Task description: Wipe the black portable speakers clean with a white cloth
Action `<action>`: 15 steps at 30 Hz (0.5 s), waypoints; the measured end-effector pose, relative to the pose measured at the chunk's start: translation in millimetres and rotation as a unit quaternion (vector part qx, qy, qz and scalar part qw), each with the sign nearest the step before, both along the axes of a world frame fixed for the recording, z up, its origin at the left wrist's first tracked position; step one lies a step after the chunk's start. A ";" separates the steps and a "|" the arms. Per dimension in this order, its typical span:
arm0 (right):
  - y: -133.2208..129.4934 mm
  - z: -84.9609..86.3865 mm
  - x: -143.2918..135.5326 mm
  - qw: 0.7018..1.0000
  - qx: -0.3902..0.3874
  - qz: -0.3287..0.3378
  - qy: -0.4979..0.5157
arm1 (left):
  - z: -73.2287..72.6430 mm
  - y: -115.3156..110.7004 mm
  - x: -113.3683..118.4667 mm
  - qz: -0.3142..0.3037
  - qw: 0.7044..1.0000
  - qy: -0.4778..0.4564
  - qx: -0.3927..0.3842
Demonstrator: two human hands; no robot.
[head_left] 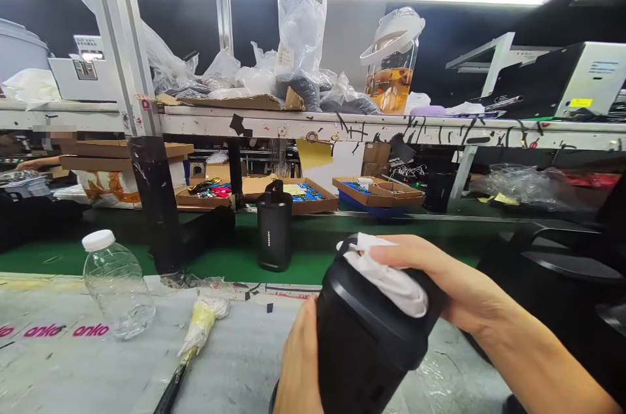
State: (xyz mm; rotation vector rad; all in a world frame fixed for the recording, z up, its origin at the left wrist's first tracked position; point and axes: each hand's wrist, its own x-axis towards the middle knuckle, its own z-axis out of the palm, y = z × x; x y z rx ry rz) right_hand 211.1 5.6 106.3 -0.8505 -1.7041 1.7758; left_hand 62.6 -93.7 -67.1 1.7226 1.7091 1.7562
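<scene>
Close in front of me a black speaker [364, 352] with a strap on its top is held tilted above the bench. My left hand [300, 362] grips its left side, with most of the fingers hidden behind the body. Across the speaker's top edge, my right hand [452, 287] presses a folded white cloth [394, 283], thumb on the cloth. The rest of that hand's fingers are hidden behind the speaker. A similar upright speaker [274, 231] with a strap stands beyond, on the green belt.
At left on the covered bench [235, 368] stands a clear bottle [117, 290], beside a stick with a wrapped end [200, 323]. Trays of parts [313, 205] line the far side below a shelf [274, 124]. Black items [562, 270] stand at right. Another person's hand [39, 164] shows far left.
</scene>
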 end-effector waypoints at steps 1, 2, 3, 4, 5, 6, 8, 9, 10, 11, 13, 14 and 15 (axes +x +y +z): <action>-1.1 -0.4 3.9 0.999 -0.023 -0.038 0.023 | 4.9 -0.6 -7.3 -0.016 0.999 -0.028 -0.001; -1.7 0.1 8.0 0.995 -0.037 -0.079 0.041 | 10.4 -0.7 -16.1 -0.020 0.998 -0.051 -0.006; -1.0 1.4 11.9 0.991 -0.041 -0.118 0.052 | 16.6 -0.4 -25.9 -0.012 0.998 -0.065 -0.014; 1.5 3.0 15.2 0.986 -0.033 -0.152 0.060 | 22.9 0.6 -36.0 0.006 0.997 -0.068 -0.028; 6.0 4.4 17.3 0.981 -0.003 -0.183 0.062 | 28.6 2.2 -45.9 0.020 0.997 -0.066 -0.040; 12.7 5.1 17.5 0.975 0.044 -0.211 0.059 | 32.9 4.5 -55.0 0.027 0.997 -0.060 -0.049; 32.3 2.0 10.7 0.953 0.156 -0.255 0.044 | 33.9 11.5 -70.1 0.035 0.997 -0.044 -0.054; 44.7 -2.7 3.5 0.939 0.207 -0.272 0.033 | 29.5 15.9 -76.1 0.044 0.997 -0.026 -0.049; 58.7 -9.7 -5.8 0.926 0.248 -0.285 0.021 | 21.9 20.7 -81.1 0.057 0.997 0.003 -0.042; 73.8 -19.0 -16.5 0.915 0.277 -0.294 0.010 | 11.6 25.7 -85.4 0.072 0.996 0.046 -0.030; 105.8 -44.3 -38.1 0.897 0.333 -0.289 -0.024 | -13.4 34.8 -91.8 0.083 0.980 0.179 0.001; 121.5 -59.7 -47.4 0.891 0.358 -0.275 -0.046 | -25.9 38.5 -93.8 0.072 0.965 0.250 0.028; 136.2 -76.3 -54.6 0.888 0.376 -0.256 -0.072 | -37.1 41.5 -94.9 0.065 0.948 0.305 0.062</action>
